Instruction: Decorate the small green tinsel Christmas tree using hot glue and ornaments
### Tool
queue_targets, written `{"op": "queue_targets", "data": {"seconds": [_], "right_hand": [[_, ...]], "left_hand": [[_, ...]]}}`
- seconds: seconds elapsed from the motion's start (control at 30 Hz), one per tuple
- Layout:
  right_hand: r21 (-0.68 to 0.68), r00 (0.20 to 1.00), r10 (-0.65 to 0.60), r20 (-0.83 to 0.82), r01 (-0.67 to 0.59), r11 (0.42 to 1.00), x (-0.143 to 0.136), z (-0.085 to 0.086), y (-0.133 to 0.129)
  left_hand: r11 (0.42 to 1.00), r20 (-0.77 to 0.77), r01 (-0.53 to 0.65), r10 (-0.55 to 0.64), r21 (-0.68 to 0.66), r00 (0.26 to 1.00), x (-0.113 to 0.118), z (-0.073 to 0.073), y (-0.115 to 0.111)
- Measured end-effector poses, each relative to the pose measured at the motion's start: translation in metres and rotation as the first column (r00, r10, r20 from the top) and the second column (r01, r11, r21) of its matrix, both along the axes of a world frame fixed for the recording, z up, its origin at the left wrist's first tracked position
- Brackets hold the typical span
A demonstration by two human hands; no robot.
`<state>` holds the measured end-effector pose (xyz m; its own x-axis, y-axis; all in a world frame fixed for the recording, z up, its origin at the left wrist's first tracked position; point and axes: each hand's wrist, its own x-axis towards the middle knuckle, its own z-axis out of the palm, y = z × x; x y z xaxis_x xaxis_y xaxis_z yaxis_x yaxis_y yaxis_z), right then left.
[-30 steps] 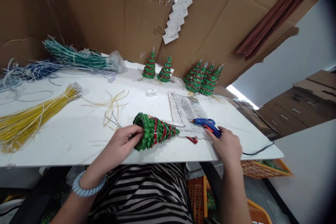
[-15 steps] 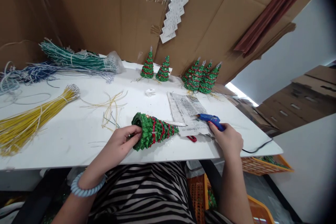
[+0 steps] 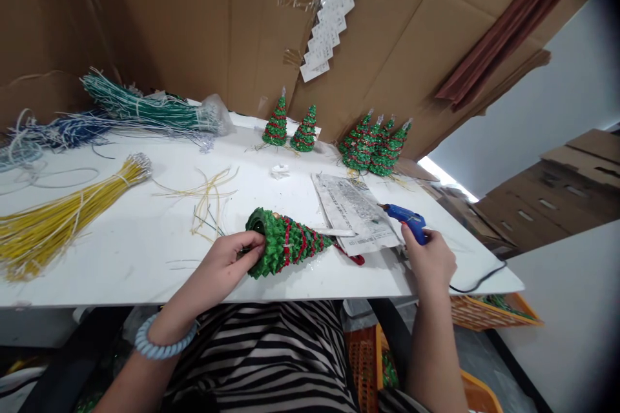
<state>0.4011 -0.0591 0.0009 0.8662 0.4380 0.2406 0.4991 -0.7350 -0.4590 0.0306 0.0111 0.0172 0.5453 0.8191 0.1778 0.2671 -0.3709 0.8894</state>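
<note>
Left fingers pinch the tree by its base, forearm slanting inward; right fingers clasp a glue gun.

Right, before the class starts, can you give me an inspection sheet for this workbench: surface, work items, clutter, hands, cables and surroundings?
Surface: white table, in use across its width.
Work items: green tree on its side, tip pointing right; blue glue gun, nozzle pointing left; upright tree cluster at the back.
Clutter: loose yellow wires, white scrap, printed paper, yellow wire bundle.
Hands: left hand grips the green tree at its open base; right hand holds the blue glue gun.
Cables: black cable at the right; where it connects cannot be seen.
Surroundings: cardboard wall behind; orange crate below, at right.
</note>
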Motion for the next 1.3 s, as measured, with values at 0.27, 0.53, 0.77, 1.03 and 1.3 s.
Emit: {"op": "queue_targets", "data": {"seconds": [0.27, 0.53, 0.77, 1.03, 1.3], "right_hand": [[0.155, 1.000, -0.024, 0.000, 0.024, 0.988, -0.006, 0.007, -0.004], [0.567, 0.977, 0.139, 0.162, -0.207, 0.797, -0.070, 0.006, -0.020], [0.654, 0.769, 0.258, 0.584, -0.635, 0.411, -0.137, -0.011, -0.021], [0.570, 0.732, 0.273, 0.624, -0.666, 0.480, -0.142, -0.022, -0.016], [0.542, 0.732, 0.281, 0.620, -0.659, 0.521, -0.151, -0.019, -0.019]], "left_hand": [[1.000, 0.010, 0.006, -0.006, 0.005, 1.000, 0.000, -0.001, 0.001], [1.000, 0.026, 0.014, -0.014, 0.011, 1.000, 0.000, -0.003, 0.000], [1.000, 0.027, 0.022, -0.022, 0.014, 0.999, 0.000, -0.003, 0.000], [1.000, 0.026, 0.021, -0.021, 0.003, 0.999, 0.000, -0.003, 0.000], [1.000, 0.031, 0.021, -0.021, 0.001, 0.999, 0.000, -0.003, 0.000]]}}
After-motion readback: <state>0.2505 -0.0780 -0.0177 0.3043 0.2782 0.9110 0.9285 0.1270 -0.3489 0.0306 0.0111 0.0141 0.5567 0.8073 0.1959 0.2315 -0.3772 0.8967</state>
